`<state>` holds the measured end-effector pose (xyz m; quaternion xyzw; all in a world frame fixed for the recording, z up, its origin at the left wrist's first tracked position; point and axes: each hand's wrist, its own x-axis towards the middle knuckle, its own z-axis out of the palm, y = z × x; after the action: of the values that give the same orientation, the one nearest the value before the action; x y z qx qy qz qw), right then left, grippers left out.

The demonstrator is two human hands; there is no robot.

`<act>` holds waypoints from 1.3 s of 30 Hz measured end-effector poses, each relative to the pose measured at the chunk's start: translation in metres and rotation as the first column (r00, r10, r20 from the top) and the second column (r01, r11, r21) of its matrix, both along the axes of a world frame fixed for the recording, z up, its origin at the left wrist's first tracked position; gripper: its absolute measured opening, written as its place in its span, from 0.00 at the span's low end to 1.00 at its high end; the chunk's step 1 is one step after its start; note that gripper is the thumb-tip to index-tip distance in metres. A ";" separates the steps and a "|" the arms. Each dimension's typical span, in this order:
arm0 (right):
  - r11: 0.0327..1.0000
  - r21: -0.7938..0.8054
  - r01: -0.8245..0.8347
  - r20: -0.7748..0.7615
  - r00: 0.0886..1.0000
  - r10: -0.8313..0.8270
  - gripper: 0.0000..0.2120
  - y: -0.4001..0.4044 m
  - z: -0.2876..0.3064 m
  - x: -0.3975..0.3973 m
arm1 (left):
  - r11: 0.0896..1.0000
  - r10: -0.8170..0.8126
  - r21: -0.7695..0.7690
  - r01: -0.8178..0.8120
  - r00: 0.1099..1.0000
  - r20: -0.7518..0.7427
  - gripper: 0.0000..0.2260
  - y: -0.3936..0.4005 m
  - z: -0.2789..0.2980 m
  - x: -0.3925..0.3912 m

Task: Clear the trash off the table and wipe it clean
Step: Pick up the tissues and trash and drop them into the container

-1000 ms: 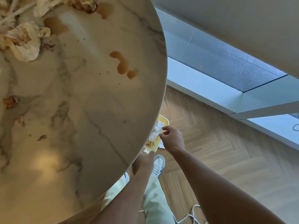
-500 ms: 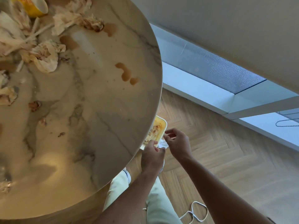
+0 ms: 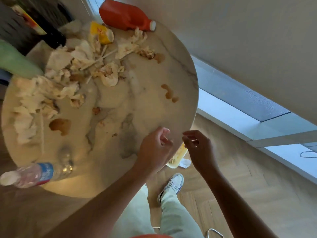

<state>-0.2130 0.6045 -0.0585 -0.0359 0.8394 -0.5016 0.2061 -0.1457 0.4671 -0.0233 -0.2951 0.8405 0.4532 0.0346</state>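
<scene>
A round marble table (image 3: pixel 180 69) carries crumpled dirty napkins (image 3: pixel 72 74), wooden sticks, a yellow cup (image 3: pixel 102 32) on its side and brown spills (image 3: pixel 169 94). My left hand (image 3: pixel 155 148) hovers over the table's near right edge, fingers loosely curled, holding nothing. My right hand (image 3: pixel 199 148) is just off the edge, fingers apart and empty. Below them on the floor stands a yellow bin (image 3: pixel 178 156) with trash inside, partly hidden by the table and my hand. A white scrap (image 3: pixel 185 163) lies beside the bin.
An orange bottle (image 3: pixel 125 15) lies at the table's far edge. A clear water bottle (image 3: pixel 34 174) lies at the near left. A dark bottle (image 3: pixel 51 37) and a green object (image 3: pixel 15 62) stand at the far left. My shoe (image 3: pixel 171 186) rests on the wooden floor.
Both hands have risen from the bin below the table to the table's edge and now hold nothing. The view has swung left and up, showing more of the table.
</scene>
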 end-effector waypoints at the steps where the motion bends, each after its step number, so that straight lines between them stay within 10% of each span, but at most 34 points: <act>1: 1.000 -0.007 -0.018 -0.007 1.000 0.018 0.05 -0.012 0.004 0.001 | 1.000 -0.006 -0.022 0.006 1.000 0.002 0.09 -0.017 0.007 0.002; 16: 0.997 0.049 -0.056 -0.025 0.998 0.057 0.07 -0.104 0.025 0.034 | 0.802 -0.097 -0.528 0.279 0.933 0.346 0.19 -0.267 -0.023 -0.084; 32: 0.991 0.090 -0.101 0.044 0.994 0.098 0.05 -0.169 0.022 0.035 | 0.750 -0.338 -0.571 0.333 0.936 0.102 0.02 -0.267 -0.028 -0.045; 39: 0.949 0.122 -0.289 -0.193 0.931 0.309 0.19 -0.205 0.043 0.034 | 0.787 -0.447 -0.475 0.392 0.895 -0.001 0.03 -0.251 0.020 0.006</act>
<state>-0.1792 0.3997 -0.0158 -0.2065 0.8633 -0.4186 0.1920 -0.1399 0.2158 -0.0038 -0.0741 0.9687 0.2363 0.0151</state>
